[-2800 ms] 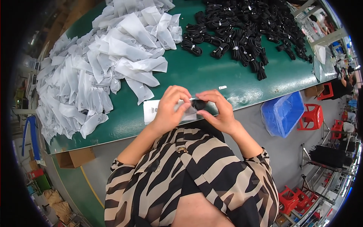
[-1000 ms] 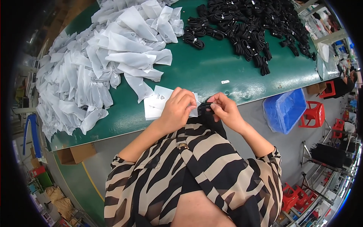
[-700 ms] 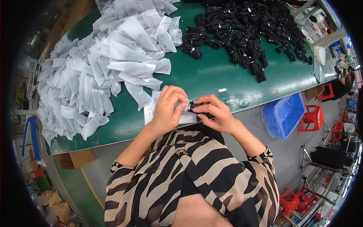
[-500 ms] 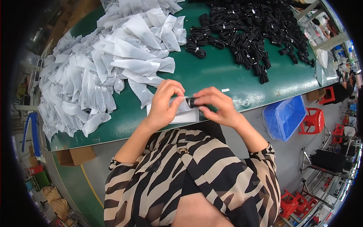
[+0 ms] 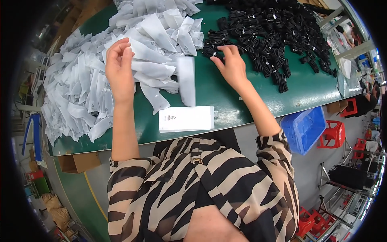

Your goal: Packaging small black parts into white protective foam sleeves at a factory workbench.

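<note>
My left hand (image 5: pixel 119 66) is raised over the near side of a big heap of filled white translucent bags (image 5: pixel 88 82). It holds nothing; its fingers are loosely bent and the thumb stands apart. Between my hands a single white bag (image 5: pixel 186 82) looks smeared by motion, touched by neither hand. My right hand (image 5: pixel 233 66) reaches to the black cable heap, thumb and fingers apart beside a coiled black cable (image 5: pixel 209 49) at its left edge. In front of me lies a stack of flat white bags (image 5: pixel 185 119) with small printed marks.
Many coiled black cables (image 5: pixel 262 36) cover the far right of the green table (image 5: pixel 238 109). Beyond the table's right edge stand a blue bin (image 5: pixel 302 129) with a liner and a red stool (image 5: pixel 333 133). A cardboard box (image 5: pixel 80 162) sits below the near left edge.
My hands have parted from above the flat stack, where they were putting a black cable into a white bag. The left went up and left, the right up to the cables. A loose bag now shows between.
</note>
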{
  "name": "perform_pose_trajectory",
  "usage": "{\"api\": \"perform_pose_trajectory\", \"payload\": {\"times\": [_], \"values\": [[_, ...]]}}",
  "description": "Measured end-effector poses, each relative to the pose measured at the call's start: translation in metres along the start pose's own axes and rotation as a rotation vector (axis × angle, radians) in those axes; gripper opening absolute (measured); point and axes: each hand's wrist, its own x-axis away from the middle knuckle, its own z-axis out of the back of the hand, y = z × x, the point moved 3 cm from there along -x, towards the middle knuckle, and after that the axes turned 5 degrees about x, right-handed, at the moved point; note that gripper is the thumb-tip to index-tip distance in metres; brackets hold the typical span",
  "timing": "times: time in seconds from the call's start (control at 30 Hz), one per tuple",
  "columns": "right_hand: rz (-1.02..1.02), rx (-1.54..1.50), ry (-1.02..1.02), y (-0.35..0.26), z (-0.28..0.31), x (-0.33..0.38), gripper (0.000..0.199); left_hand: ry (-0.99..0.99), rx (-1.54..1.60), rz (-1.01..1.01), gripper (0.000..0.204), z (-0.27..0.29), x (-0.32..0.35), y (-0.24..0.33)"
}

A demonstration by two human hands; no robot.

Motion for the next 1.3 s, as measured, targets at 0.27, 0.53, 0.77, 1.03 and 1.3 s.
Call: {"api": "perform_pose_trajectory", "payload": {"times": [0.27, 0.53, 0.77, 1.03, 1.3], "values": [[-0.202, -0.164, -0.298, 0.008, -0.003, 0.022, 0.028, -0.709, -0.431, -0.019, 0.022, -0.078, 0.14, -0.037], [-0.642, -0.826, -0.477, -0.003, 0.07, 0.118, 0.023, -0.647, -0.52, -0.146, 0.013, -0.089, 0.161, -0.058], [-0.355, -0.597, -0.476, -0.027, 0.103, 0.144, 0.019, -0.599, -0.374, 0.162, 0.006, -0.087, 0.158, -0.051], [-0.129, -0.411, -0.541, -0.039, 0.102, 0.139, 0.019, -0.603, -0.239, 0.338, 0.004, -0.084, 0.153, -0.05], [-0.332, -0.593, -0.621, -0.039, 0.094, 0.141, 0.018, -0.661, -0.236, 0.223, 0.007, -0.09, 0.155, -0.045]]}}
